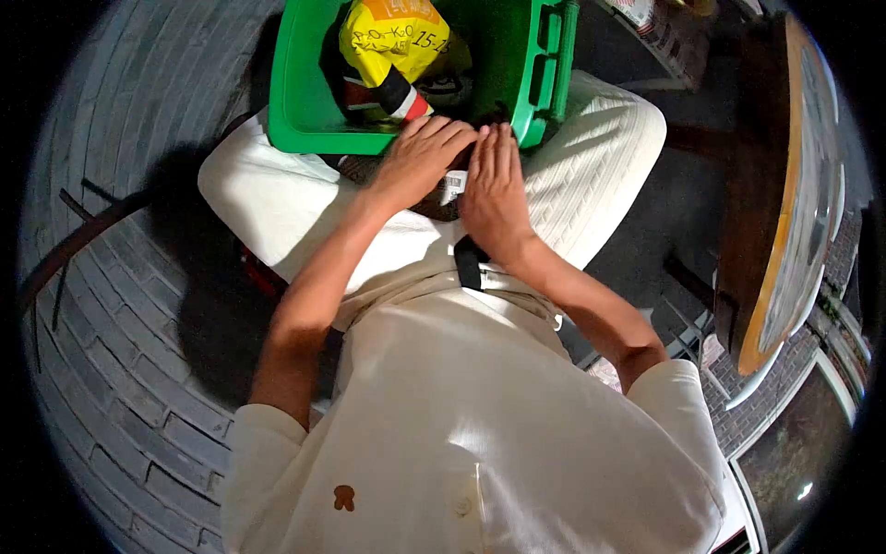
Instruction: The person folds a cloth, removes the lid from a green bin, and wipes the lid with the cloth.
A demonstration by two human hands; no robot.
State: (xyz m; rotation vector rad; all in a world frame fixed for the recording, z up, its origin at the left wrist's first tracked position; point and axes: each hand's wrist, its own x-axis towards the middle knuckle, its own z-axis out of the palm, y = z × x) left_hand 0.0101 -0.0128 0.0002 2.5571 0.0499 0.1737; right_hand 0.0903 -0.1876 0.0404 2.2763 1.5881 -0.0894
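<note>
Apparently, hands (426, 159) (496, 192) touch green bin (323, 142)

Grey brickwork (111, 369) on the left, dark floor (637, 235), wood-edged table (775, 231) on the right

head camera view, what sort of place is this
Perhaps a courtyard or garden work area, though I can't be sure: there is grey brickwork to one side, and a green bin holds a yellow bag printed "K2O", like fertiliser.
</note>
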